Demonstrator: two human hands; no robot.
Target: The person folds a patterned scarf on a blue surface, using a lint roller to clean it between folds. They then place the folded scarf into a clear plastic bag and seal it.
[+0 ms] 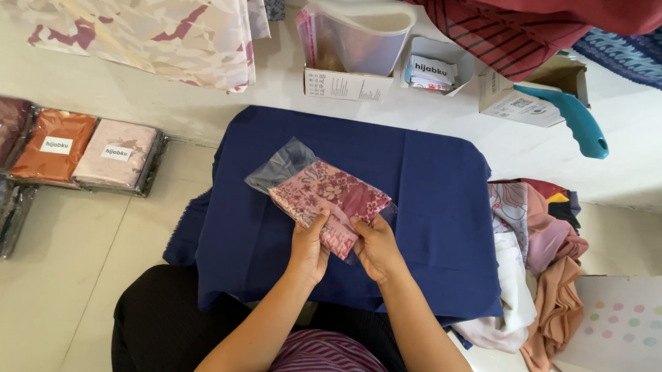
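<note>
Striped purple fabric on the person's lap [332,362] sits lowest in view, with both forearms rising from it toward the blue cloth [434,182] spread over a low surface. On that cloth, near its middle, lies a folded pink floral scarf [330,197] half slipped into a clear plastic bag [280,166]. The left hand [309,245] pinches the scarf's near edge, thumb on top, fingers curled under. The right hand [376,248] grips the same edge just beside it, closed on the fabric and bag film.

The scarf lies directly ahead of both hands, touching them, with neither hand clearly nearer. Its long axis runs slantwise across the blue cloth, from upper left to lower right, and the bag's empty end points away to the upper left.

Left of the blue cloth, bagged scarves [83,152] rest on the floor. Right of it sits a heap of loose scarves [541,259]. Beyond it stand small cardboard boxes [348,84] and a teal handle [575,121].
</note>
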